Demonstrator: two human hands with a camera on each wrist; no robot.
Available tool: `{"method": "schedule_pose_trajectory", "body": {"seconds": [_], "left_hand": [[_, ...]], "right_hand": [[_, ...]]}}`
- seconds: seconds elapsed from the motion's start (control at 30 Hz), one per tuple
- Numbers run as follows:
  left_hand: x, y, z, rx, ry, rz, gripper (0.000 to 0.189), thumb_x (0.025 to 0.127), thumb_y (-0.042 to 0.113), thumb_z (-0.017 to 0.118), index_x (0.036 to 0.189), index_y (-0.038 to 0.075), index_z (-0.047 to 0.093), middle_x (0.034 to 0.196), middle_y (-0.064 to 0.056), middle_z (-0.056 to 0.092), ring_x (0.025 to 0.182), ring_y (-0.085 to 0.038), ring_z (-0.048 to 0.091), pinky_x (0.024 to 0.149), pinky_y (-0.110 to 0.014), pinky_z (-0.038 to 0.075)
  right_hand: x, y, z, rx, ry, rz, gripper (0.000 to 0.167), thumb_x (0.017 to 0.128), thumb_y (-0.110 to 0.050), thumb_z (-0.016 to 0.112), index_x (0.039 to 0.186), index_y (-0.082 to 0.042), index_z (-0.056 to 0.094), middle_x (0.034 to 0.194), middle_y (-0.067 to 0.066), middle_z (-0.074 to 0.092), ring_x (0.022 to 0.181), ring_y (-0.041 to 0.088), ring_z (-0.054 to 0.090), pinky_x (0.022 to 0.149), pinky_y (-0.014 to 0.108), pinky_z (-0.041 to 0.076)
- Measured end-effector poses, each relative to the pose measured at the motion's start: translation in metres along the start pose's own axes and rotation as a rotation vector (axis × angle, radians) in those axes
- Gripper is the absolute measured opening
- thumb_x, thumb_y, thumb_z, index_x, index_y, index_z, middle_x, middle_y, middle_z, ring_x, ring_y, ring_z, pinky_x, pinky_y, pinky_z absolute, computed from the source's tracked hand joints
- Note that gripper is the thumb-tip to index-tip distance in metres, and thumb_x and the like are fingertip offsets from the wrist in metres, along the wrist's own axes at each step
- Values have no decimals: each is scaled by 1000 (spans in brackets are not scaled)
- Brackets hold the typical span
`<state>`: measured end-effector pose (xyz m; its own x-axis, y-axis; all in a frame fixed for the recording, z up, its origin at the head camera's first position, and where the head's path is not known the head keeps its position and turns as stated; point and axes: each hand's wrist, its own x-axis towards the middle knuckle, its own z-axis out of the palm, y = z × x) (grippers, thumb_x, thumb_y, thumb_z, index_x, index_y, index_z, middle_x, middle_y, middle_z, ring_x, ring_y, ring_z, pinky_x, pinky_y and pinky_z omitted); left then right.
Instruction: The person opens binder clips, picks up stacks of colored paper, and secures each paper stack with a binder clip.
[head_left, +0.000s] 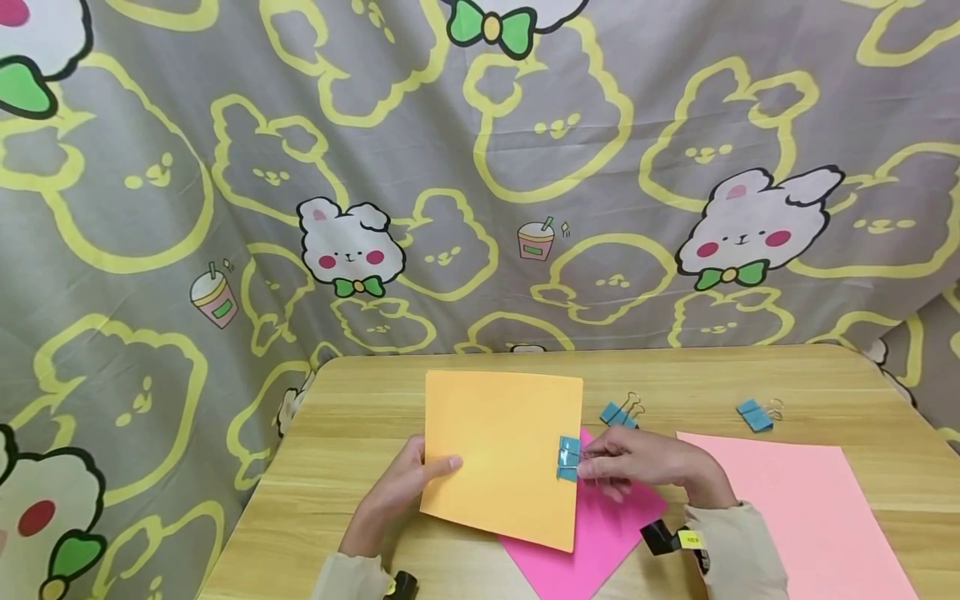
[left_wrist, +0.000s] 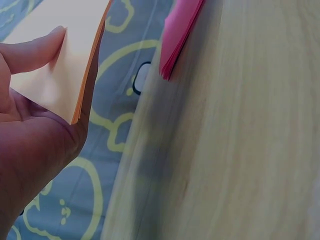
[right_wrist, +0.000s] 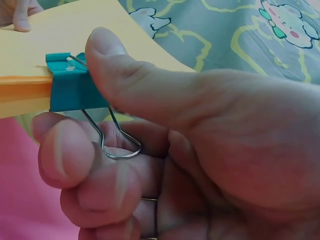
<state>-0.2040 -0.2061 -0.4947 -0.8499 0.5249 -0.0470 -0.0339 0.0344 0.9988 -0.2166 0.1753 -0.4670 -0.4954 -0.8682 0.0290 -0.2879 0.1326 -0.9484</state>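
Wooden worktop (head_left: pixel 345 417) showed wide left of the orange papers (head_left: pixel 502 433). Left grip (head_left: pixel 408 479) pinched their left edge; right grip (head_left: pixel 637 457) held the blue binder clip (head_left: pixel 567 459) on their right edge.

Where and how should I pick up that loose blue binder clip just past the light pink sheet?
Probably by its wire handles, coming in from the right: the loose clip lies with them pointing that way, so a pinch there should lift it. The right hand is nearer than the left hand, but it is holding another clip.
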Motion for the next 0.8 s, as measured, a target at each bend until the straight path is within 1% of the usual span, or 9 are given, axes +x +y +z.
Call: {"method": "schedule_pose_trajectory", "body": {"seconds": [0.07,0.17,0.23,0.3,0.37,0.43,0.57,0.67,0.8], "left_hand": [[0,0,0,-5,6,-9,28,102,6,60,125,-9,54,102,-15,73,88,-28,74,73,-42,61],[0,1,1,-10,9,-16,27,102,6,60,125,-8,54,103,-14,73,88,-28,75,74,-43,61],[0,1,1,-8,10,-17,28,102,6,61,125,-8,54,103,-14,73,89,-28,75,74,-43,61],[0,1,2,-7,12,-19,28,102,6,61,125,-8,54,103,-14,73,88,-28,75,74,-43,61],[0,2,2,-7,12,-21,29,102,7,61,126,-8,54,102,-14,73,88,-28,75,74,-43,61],[-1,2,2,-12,12,-24,30,102,7,61,126,-8,53,103,-14,73,89,-28,75,74,-43,61],[-1,1,2,-18,5,-16,31,102,7,61,127,-8,52,104,-14,72,90,-28,74,75,-44,61],[-1,1,2,-23,-4,-9,31,102,7,60,128,-9,52,105,-15,72,90,-29,74,75,-44,61],[-1,1,1,-26,-11,-8,32,103,7,60,130,-8,51,106,-16,72,90,-30,75,75,-45,61]], "right_hand": [[0,-1,1,-1,3,8,34,109,-13,51,84,8,62,60,15,56,51,13,48,54,20,46],[0,-4,1,-7,4,19,34,109,-14,51,84,7,62,60,15,54,50,25,48,59,21,48],[0,-5,1,-9,5,24,34,109,-14,51,82,5,62,59,15,52,51,29,47,61,21,48],[0,-7,2,-5,4,30,34,109,-14,52,82,4,62,58,17,49,51,26,46,62,21,46],[0,-8,2,11,2,35,33,109,-14,52,82,4,61,58,18,47,53,16,46,63,21,46],[-1,-10,3,23,1,35,33,109,-14,51,83,5,60,58,18,45,55,10,44,62,22,45],[0,-12,4,38,12,32,34,108,-13,52,77,2,56,58,20,42,53,14,41,58,24,42],[0,-12,5,53,19,36,34,107,-13,51,77,2,56,60,22,42,53,18,40,57,24,41],[1,-13,5,61,29,47,34,108,-14,50,78,2,57,61,21,42,56,11,41,57,26,41]]}}
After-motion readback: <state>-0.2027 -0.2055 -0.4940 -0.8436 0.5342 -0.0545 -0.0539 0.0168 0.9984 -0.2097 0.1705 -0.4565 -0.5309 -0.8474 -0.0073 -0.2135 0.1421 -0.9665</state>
